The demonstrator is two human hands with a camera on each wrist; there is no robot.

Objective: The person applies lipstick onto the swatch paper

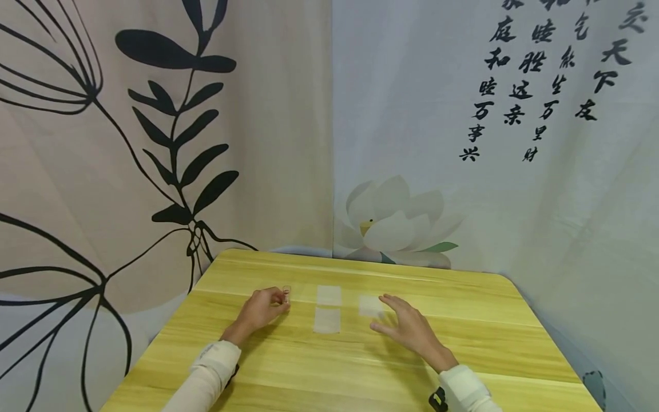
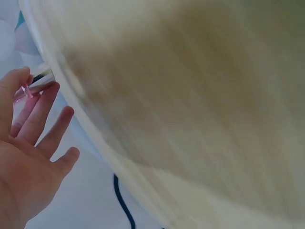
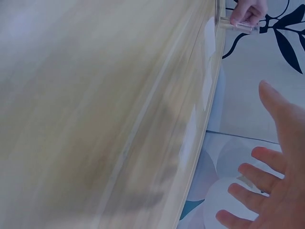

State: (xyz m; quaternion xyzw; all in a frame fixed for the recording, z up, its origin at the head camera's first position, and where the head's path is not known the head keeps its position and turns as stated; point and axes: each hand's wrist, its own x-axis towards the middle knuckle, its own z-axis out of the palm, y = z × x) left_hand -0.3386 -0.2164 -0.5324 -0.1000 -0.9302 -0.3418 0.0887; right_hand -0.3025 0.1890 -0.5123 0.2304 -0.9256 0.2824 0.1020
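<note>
My left hand [image 1: 262,307] pinches a small clear glass-like object [image 1: 286,293] between thumb and fingers, at the left of the wooden table. In the left wrist view this see-through piece [image 2: 28,90] sits at the fingertips of the left hand [image 2: 33,157], partly covered by them. Right of it lie two white squares, a far one [image 1: 329,295] and a near one [image 1: 326,320]. A third, paler square [image 1: 370,305] lies beside the right hand [image 1: 409,329]. That right hand holds nothing; its fingers and thumb are spread apart, as the right wrist view also shows.
The yellow wood-grain table [image 1: 288,377] has rounded far corners. Behind it hang curtains, one with black plant prints [image 1: 175,143], the other with a lotus [image 1: 396,223] and dark writing. A dark cord [image 2: 123,200] hangs past the table edge in the left wrist view.
</note>
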